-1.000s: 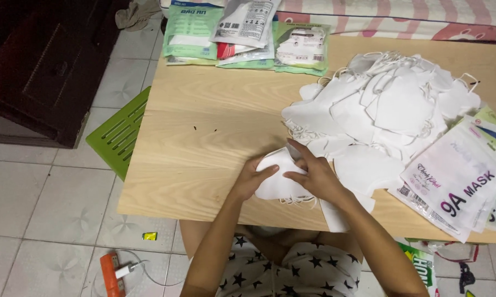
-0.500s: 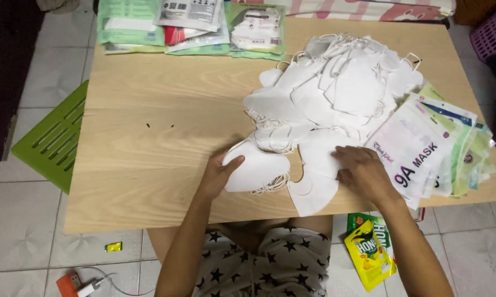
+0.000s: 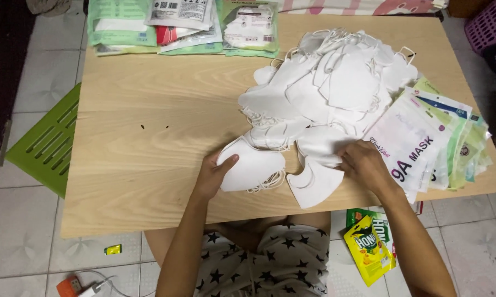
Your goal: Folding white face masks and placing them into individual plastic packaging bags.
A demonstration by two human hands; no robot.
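Two hands on white face masks.
My left hand (image 3: 212, 176) grasps a folded mask (image 3: 253, 170); my right hand (image 3: 363, 165) pinches another mask (image 3: 319, 151) under its fingertips.

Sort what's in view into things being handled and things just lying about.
In hand: left hand on folded white mask; right hand at mask pile; flat pouches.

Lying about: packed stacks, green grid panel, yellow snack packet.

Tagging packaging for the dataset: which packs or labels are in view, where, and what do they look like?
Flat pouches: fanned at table's right edge, beside the right hand; white, green, pale.
Sealed packs: stacked along far edge; green and white, one red.
Snack bag: on floor under table's right side; yellow and green.
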